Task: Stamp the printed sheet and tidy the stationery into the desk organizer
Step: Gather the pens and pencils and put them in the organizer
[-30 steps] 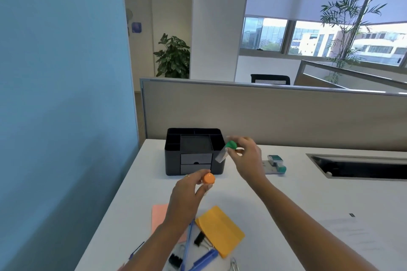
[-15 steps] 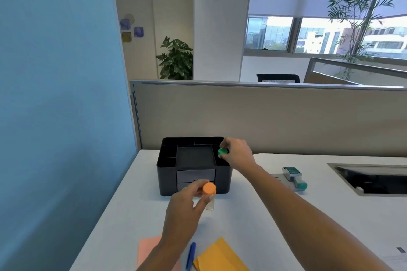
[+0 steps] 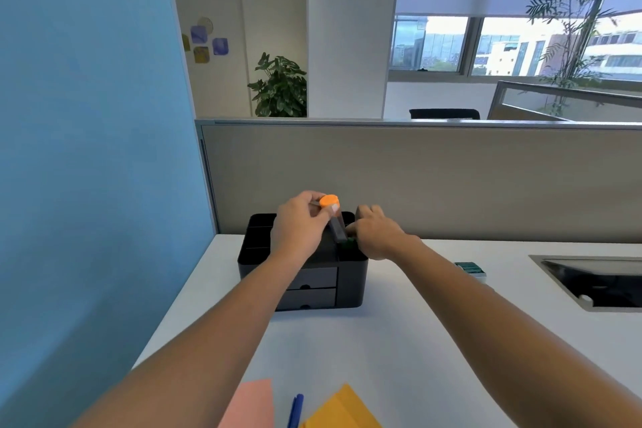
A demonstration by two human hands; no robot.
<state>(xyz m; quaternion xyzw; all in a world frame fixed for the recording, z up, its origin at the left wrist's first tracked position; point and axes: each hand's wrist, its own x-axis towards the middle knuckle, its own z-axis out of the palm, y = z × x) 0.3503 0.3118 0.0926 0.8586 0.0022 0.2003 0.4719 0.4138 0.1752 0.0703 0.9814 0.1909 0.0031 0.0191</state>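
A black desk organizer [image 3: 351,280] with two small drawers stands at the back left of the white desk. My left hand [image 3: 298,229] holds an orange-capped clear tube [image 3: 331,215] tilted over the organizer's right rear compartment. My right hand [image 3: 377,236] rests at that same compartment, fingers curled beside a green cap [image 3: 347,244] that sits low inside it. Whether the fingers still grip the green-capped tube I cannot tell. The printed sheet is out of view.
A teal stamp [image 3: 470,269] lies on the desk right of the organizer. A pink note pad [image 3: 250,405], a blue pen [image 3: 295,410] and a yellow pad [image 3: 342,408] lie at the near edge. A cable tray [image 3: 597,283] is recessed at right. A partition wall [image 3: 451,181] backs the desk.
My left hand rose from in front of the organizer to above it with the orange-capped tube. The green-capped tube sank into the right compartment under my right hand.
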